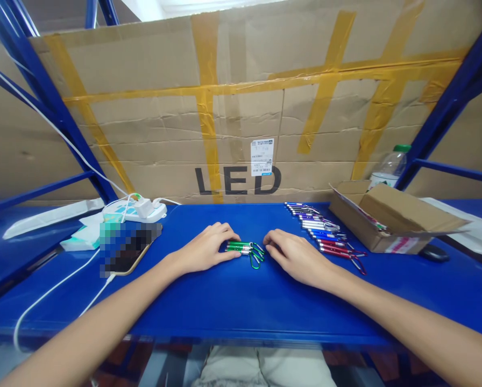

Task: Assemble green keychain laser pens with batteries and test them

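Note:
Near the middle of the blue table lie several slim green keychain flashlights (240, 247), side by side, with green carabiner clips on their right ends. My left hand (208, 247) has its thumb and fingers closed around their left ends. My right hand (295, 255) rests just right of the clips, fingers loosely bent and apart, with nothing visible in them. I cannot tell whether its fingertips touch the clips. Farther right is a column of similar keychain flashlights (319, 226) in purple, black, silver, blue and red, their clips toward the right.
An open cardboard box (398, 220) stands at the right, with a green-capped bottle (390, 164) behind it and a black mouse (434, 252) beside it. At left are a phone (134, 250) on a cable, a tissue pack (83, 234) and a power strip (152, 212). Taped cardboard (241, 118) forms the back.

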A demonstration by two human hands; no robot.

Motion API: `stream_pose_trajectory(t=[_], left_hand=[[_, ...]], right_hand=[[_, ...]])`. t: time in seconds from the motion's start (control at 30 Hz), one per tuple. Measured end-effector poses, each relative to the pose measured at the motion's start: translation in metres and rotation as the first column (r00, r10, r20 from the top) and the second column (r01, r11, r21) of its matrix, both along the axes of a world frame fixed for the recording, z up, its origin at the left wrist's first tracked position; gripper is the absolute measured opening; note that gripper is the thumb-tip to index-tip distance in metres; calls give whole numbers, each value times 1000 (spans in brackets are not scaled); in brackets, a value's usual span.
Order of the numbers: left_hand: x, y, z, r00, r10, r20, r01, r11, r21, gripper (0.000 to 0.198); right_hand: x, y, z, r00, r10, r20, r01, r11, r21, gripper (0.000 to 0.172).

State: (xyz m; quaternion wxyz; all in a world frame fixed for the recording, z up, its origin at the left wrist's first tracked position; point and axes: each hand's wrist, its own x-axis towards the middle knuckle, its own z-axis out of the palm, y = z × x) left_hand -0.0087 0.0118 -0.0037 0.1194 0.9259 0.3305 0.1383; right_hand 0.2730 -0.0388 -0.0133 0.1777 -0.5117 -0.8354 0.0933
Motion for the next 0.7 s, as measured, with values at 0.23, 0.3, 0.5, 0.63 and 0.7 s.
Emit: stream_pose_trajectory(t=[0.23,0.3,0.5,0.63,0.7], left_hand=[[-12,16,-1,995,70,-66,-62,992,114,36],[-15,19,-1,993,84,-80,-74,989,131,37],[-22,26,1,986,121,-117,-100,980,172,40],[-33,38,-2,984,144,-107,-124,977,175,42],[-40,47,-4,979,174,-108,-153,972,177,43]], right_hand=[[2,-1,-1,999,40,35,-40,999,-3,14],[1,-2,0,998,40,46,-40,999,-10,15],[1,-2,1,998,40,49,-39,999,-20,16],[3,-1,-1,998,46,51,-45,999,-18,15],[3,-1,-1,998,40,58,-38,999,-22,15]])
